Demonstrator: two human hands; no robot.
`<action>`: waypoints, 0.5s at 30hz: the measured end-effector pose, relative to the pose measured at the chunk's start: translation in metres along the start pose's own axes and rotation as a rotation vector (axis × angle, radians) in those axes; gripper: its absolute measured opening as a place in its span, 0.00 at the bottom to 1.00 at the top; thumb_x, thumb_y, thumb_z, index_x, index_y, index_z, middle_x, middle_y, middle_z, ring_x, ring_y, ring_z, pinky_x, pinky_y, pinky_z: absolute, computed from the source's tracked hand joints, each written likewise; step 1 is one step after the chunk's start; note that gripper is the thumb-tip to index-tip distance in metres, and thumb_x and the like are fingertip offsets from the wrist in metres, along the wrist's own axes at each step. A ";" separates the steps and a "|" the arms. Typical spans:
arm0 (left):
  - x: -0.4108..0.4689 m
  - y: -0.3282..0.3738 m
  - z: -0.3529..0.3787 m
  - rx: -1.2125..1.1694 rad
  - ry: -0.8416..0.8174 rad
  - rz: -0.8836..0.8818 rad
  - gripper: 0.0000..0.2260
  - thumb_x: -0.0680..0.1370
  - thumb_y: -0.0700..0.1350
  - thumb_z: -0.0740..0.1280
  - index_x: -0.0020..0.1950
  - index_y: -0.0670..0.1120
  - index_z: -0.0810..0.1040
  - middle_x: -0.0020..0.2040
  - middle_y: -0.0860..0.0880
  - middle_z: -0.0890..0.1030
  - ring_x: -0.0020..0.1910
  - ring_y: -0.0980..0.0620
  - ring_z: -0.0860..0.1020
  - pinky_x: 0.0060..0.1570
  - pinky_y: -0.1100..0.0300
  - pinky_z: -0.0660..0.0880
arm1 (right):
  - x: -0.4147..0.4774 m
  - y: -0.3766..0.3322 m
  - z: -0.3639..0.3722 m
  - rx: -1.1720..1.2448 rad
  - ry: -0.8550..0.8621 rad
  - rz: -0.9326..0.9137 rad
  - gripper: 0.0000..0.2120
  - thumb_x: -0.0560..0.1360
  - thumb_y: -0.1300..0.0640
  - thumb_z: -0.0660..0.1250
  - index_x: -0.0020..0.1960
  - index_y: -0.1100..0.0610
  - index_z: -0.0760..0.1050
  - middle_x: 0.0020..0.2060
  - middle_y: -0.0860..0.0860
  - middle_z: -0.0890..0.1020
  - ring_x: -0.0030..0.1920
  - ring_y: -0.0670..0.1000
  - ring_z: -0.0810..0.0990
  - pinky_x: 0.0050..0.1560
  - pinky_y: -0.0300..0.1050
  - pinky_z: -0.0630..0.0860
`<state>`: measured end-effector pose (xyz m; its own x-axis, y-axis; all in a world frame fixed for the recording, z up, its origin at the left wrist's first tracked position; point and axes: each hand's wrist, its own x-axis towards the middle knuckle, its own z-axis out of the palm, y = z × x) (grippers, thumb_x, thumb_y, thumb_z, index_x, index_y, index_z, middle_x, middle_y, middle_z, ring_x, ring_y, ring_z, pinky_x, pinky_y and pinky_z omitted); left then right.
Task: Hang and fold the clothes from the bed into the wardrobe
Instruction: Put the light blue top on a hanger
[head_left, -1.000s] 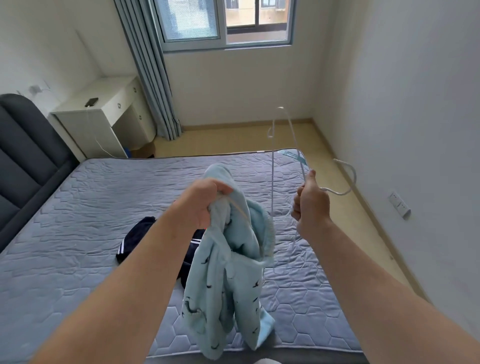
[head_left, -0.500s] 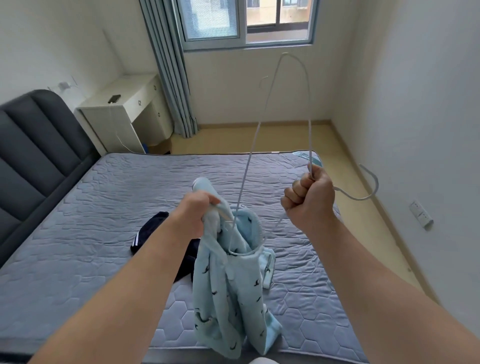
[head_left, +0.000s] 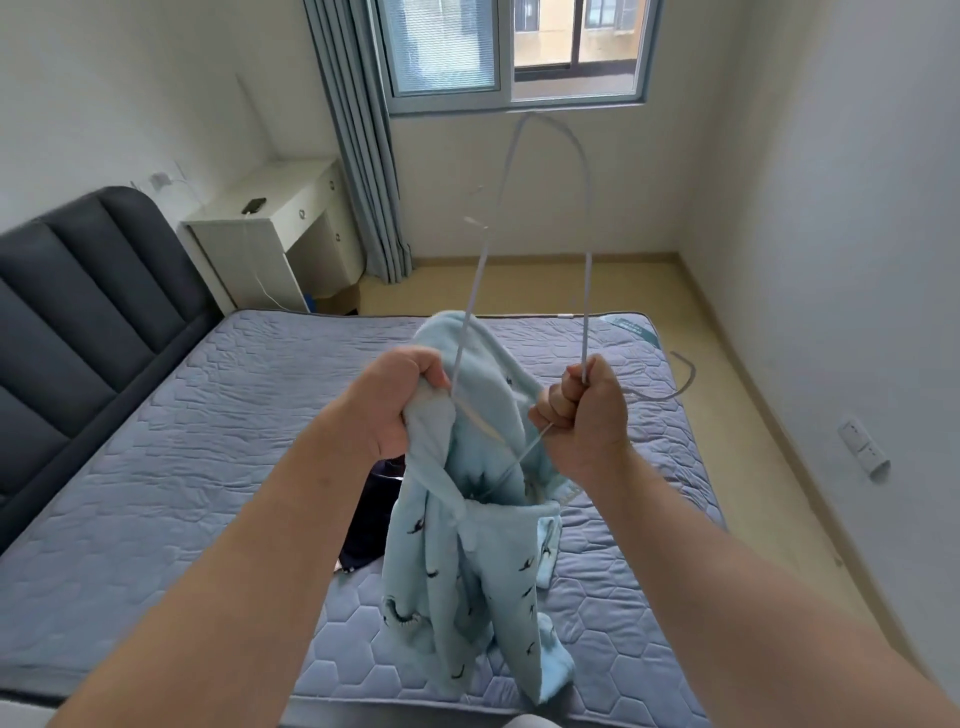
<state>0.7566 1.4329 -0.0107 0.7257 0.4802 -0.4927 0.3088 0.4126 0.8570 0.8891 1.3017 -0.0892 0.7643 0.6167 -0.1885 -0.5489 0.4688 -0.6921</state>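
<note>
The left hand (head_left: 395, 415) and the right hand (head_left: 584, 415) are both clenched, raised close together over the grey-blue quilted mattress (head_left: 156, 467). From the left hand's grip on its collar edge hangs the pale blue fleece garment with small dark bird prints (head_left: 467, 597), clear of the bed. A dark navy garment (head_left: 371, 514) lies on the mattress behind it. The right fist clamps the thin white wire hanger (head_left: 587, 291) by its hook. The hanger's long axis is nearly upright, with the lower shoulder dipped into the neck opening beside the left hand, the upper shoulder high above and the hook pointing right. The upper end probably has to swing down and leftward into that opening.
</note>
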 end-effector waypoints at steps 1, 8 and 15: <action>0.000 0.002 -0.002 -0.027 0.010 0.030 0.16 0.60 0.37 0.64 0.47 0.39 0.76 0.39 0.43 0.77 0.39 0.43 0.77 0.45 0.52 0.76 | -0.001 0.005 0.000 -0.033 0.017 0.002 0.19 0.75 0.59 0.53 0.26 0.50 0.57 0.20 0.48 0.54 0.24 0.49 0.51 0.25 0.41 0.52; 0.014 0.018 -0.029 -0.186 0.288 0.427 0.08 0.72 0.33 0.66 0.49 0.41 0.80 0.38 0.44 0.80 0.36 0.47 0.81 0.35 0.58 0.79 | -0.005 0.032 -0.025 -0.604 0.074 0.000 0.26 0.76 0.55 0.61 0.19 0.51 0.64 0.20 0.50 0.65 0.21 0.50 0.63 0.31 0.45 0.63; 0.032 0.006 -0.053 0.223 0.671 0.668 0.12 0.68 0.40 0.64 0.47 0.35 0.78 0.39 0.41 0.79 0.41 0.43 0.80 0.44 0.44 0.79 | -0.002 0.012 -0.030 -1.016 0.140 0.004 0.22 0.65 0.43 0.61 0.19 0.54 0.66 0.20 0.48 0.66 0.27 0.53 0.66 0.34 0.49 0.65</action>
<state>0.7489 1.4917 -0.0287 0.3132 0.9323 0.1812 0.1200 -0.2281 0.9662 0.8910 1.2872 -0.1179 0.8314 0.5072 -0.2271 -0.0557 -0.3305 -0.9421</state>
